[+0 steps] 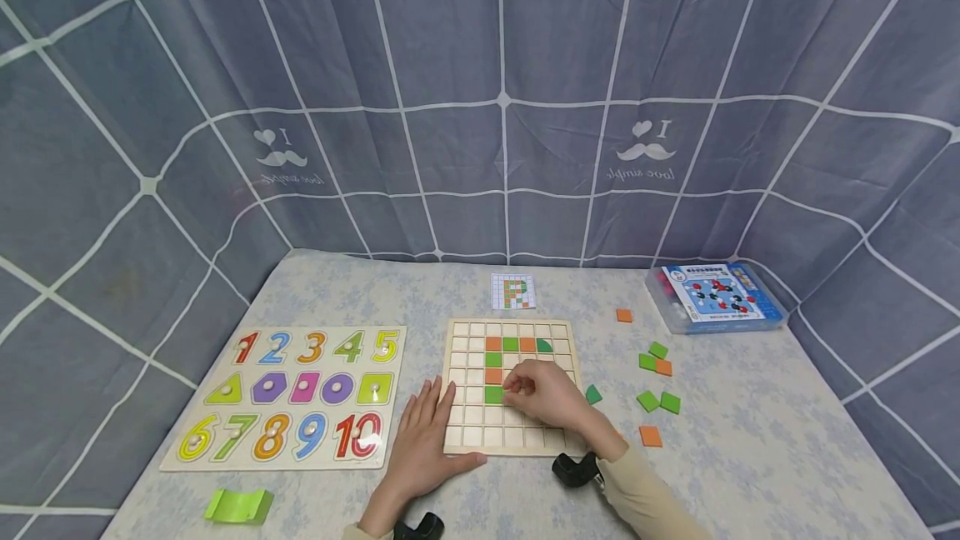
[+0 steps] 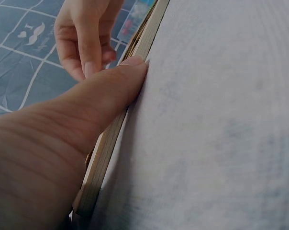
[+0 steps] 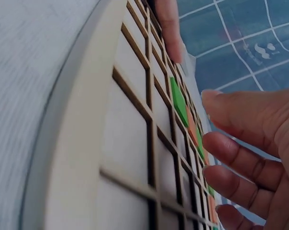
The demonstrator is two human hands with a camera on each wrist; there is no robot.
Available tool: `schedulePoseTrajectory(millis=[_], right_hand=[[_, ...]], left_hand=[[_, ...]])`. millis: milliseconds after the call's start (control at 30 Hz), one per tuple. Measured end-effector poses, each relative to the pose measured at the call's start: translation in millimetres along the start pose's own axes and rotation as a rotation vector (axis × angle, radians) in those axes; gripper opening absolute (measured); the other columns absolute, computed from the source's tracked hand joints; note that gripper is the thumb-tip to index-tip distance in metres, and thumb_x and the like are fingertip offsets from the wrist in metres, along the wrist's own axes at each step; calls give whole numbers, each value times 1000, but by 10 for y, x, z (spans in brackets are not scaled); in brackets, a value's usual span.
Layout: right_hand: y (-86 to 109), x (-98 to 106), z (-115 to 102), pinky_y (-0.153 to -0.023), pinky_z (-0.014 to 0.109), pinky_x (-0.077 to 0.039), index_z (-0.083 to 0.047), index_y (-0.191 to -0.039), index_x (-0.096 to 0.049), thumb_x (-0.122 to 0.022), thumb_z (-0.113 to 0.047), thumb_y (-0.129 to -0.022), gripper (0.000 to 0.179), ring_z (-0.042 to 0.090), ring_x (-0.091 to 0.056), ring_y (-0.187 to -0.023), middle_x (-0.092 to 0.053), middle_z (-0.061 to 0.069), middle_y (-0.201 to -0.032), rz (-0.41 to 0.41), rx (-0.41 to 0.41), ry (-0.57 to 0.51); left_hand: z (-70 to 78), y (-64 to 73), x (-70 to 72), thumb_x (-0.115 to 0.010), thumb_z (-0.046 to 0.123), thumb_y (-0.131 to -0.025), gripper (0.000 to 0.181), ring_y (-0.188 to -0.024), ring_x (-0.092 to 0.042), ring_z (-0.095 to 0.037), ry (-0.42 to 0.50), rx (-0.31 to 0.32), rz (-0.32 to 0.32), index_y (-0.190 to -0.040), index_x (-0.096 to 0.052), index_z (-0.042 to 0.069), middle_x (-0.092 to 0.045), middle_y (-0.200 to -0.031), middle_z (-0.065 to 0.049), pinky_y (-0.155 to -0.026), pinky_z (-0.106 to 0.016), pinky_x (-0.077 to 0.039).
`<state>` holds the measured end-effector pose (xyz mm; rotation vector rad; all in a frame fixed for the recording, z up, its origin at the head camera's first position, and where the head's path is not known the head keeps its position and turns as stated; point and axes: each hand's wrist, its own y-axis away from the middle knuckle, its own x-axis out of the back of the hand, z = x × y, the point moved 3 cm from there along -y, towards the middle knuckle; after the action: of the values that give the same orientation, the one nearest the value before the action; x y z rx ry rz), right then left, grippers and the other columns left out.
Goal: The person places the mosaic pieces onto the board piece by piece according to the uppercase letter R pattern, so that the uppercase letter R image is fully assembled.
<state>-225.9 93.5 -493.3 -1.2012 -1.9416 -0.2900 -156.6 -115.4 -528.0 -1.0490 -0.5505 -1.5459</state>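
A wooden grid board (image 1: 468, 435) holds orange and green square tiles and a green rounded corner piece (image 1: 544, 346). My left hand (image 1: 424, 440) rests with extended fingers along the board's left edge; its thumb (image 2: 113, 86) touches the front edge. Over the middle of the board is my right hand (image 1: 551, 394), fingertips beside the lowest green tile (image 1: 492, 395). In the right wrist view, the thumb (image 3: 240, 112) and the bent fingers stand apart, and no piece shows between them. That green tile (image 3: 178, 101) lies in its cell.
Behind the board lies a small pattern card (image 1: 513, 292). Loose tiles (image 1: 651, 437) and a green rounded piece (image 1: 593, 394) are to the right, with a plastic case (image 1: 716, 298) farther back. On the left are a number puzzle (image 1: 285, 398) and a green plastic block (image 1: 238, 507).
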Motion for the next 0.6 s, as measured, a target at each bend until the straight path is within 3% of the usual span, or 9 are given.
schedulePoseTrajectory(millis=[400, 600], right_hand=[[329, 373, 144, -58, 26, -45, -17, -90, -71, -74, -20, -84, 7, 8, -51, -69, -58, -13, -81, 60, -50, -45], [570, 572, 294, -61, 28, -46, -17, -92, -71, -77, -25, -81, 14, 13, -54, -73, -61, -9, -86, 85, -92, -8]], left_hand=[[-12, 0, -1, -70, 65, -69, 109, -141, -13, -36, 8, 17, -15, -147, -31, 1, -25, -150, -23, -111, -50, -8], [-7, -2, -9, -70, 65, -69, 109, -140, -13, -37, 15, 7, -9, -147, -31, 1, -24, -150, -23, -111, -50, -8]])
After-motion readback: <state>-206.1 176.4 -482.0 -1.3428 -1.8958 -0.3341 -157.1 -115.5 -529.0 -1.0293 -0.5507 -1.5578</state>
